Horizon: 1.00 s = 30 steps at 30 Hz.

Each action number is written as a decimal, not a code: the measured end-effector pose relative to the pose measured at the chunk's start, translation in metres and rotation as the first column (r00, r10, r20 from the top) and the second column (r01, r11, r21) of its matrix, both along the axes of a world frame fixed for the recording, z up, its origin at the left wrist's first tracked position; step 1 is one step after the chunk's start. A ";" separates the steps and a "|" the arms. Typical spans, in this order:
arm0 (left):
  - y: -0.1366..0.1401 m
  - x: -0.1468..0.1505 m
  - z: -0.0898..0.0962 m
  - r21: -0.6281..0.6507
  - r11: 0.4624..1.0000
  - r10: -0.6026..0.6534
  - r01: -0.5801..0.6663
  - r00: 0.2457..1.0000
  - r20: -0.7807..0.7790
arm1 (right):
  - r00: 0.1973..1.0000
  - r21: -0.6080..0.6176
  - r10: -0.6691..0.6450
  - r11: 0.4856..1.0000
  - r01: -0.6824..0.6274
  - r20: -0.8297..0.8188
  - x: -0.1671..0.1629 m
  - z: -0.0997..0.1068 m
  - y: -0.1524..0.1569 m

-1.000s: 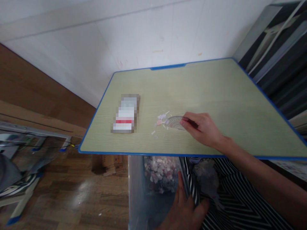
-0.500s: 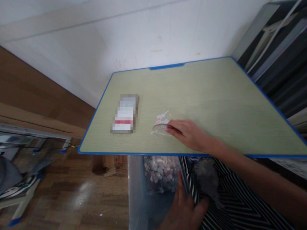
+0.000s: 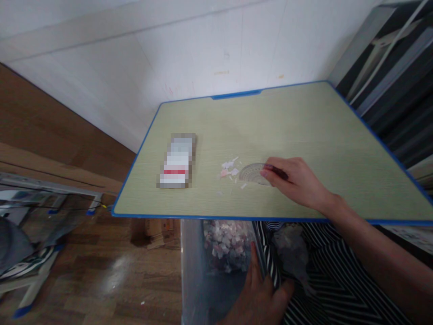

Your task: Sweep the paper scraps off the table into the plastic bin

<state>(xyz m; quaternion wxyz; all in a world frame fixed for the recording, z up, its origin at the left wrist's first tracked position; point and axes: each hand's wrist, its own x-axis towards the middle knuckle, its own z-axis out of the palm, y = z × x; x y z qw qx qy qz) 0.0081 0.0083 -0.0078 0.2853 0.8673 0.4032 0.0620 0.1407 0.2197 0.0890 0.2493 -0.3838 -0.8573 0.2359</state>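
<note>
A clear half-round protractor [image 3: 251, 174] is pinched in my right hand [image 3: 294, 180] just above the pale green tabletop [image 3: 287, 122]; the fingers cover its right end. Left of it lie scraps of white and pink paper [image 3: 228, 169], several of them small slivers. Lower down, my left hand [image 3: 259, 295] grips the side rim of a clear plastic bin [image 3: 192, 271], fingers along the inside and thumb on the outer side. Inside the bin sits a heap of whitish and pinkish scraps [image 3: 226, 241], partly under the table edge.
A blurred-out phone-like object [image 3: 177, 160] lies on the left of the table. Blue trim [image 3: 189, 218] borders the tabletop. A white wall [image 3: 203, 58] stands behind, with dark folded furniture [image 3: 392, 72] at right. A cardboard box [image 3: 158, 231] sits on the wooden floor [image 3: 149, 280].
My right hand has moved to the right with the protractor, away from the paper scraps, which now show more fully. My left hand stays at the bin.
</note>
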 end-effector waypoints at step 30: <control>0.004 0.000 0.009 -0.055 0.998 -0.002 0.002 1.000 0.007 | 0.976 -0.014 0.109 0.994 -0.109 0.188 0.015 0.011 0.002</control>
